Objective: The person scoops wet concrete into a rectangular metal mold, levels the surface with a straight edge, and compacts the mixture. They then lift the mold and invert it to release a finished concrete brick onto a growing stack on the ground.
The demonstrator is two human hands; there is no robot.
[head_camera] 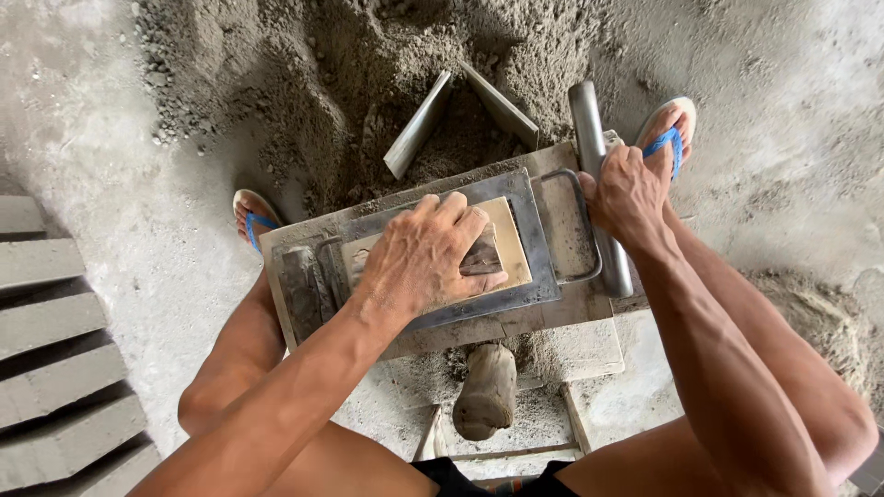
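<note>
my left hand (425,262) lies palm down on a wooden block (481,258) that sits on the pale plate (512,241) inside the metal mould (532,241). the fingers are spread a little and curled over the block's top, pressing on it rather than gripping round it. the mould rests on a wooden stand (516,322), right in front of me between my knees. my right hand (628,191) is closed around the steel lever (597,175) at the right side of the mould, fingers wrapped over the bar just beside the wire handle (582,230). behind the stand is a heap of grey sand (322,83) with two flat boards (419,124) stuck upright in it. a short round log (486,391) lies under the stand. finished grey bricks (55,340) lie in a row at my left. my feet in blue-strapped sandals (670,138) stand either side of the stand.
</note>
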